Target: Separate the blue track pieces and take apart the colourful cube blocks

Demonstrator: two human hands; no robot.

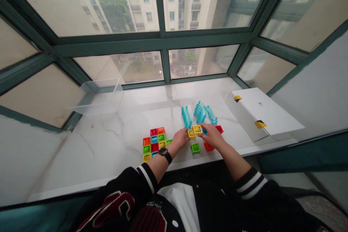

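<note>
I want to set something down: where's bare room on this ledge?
Bare: left of the block cluster, nearer than the clear bin; also between bin and blue pieces. Crowded: around left hand and right hand, with loose blocks.

Two hands (181, 139), three blue chutes (200, 111)

You're holding a yellow block (191, 135), square, open-faced, slightly lower in view; a second yellow block (197, 129), same look, is overlapping its right side, join unclear. A blue block (204, 131) is showing just right of them, mostly hidden.
</note>
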